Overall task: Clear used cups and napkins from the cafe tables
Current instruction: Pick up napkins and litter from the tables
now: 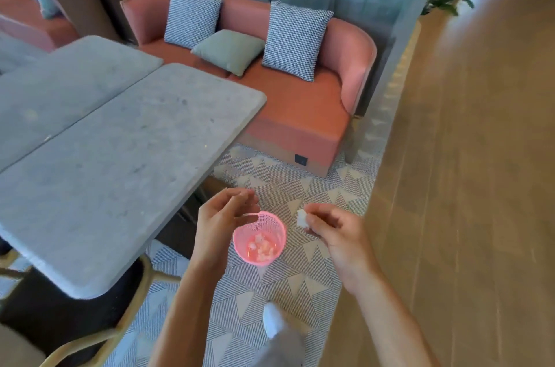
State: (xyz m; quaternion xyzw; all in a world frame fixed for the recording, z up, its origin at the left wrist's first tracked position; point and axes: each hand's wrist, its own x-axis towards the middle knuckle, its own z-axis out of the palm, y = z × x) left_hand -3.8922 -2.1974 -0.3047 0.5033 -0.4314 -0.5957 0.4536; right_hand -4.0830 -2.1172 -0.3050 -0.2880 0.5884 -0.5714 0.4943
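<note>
Left hand [220, 216] pinched the pink basket [259, 239] by its thin handle; right hand [330, 230] pinched a crumpled napkin [301, 218] just right of the rim, w/ more napkin bits inside.

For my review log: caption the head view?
Left hand holds pink mesh basket; right hand pinches crumpled napkin beside it.

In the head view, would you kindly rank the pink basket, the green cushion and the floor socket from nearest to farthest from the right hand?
From the right hand, which pinches a crumpled napkin:
1. Pink basket, just to its left, hanging from the left hand.
2. Floor socket, ahead on the sofa's base.
3. Green cushion, farther ahead on the sofa seat.
</note>
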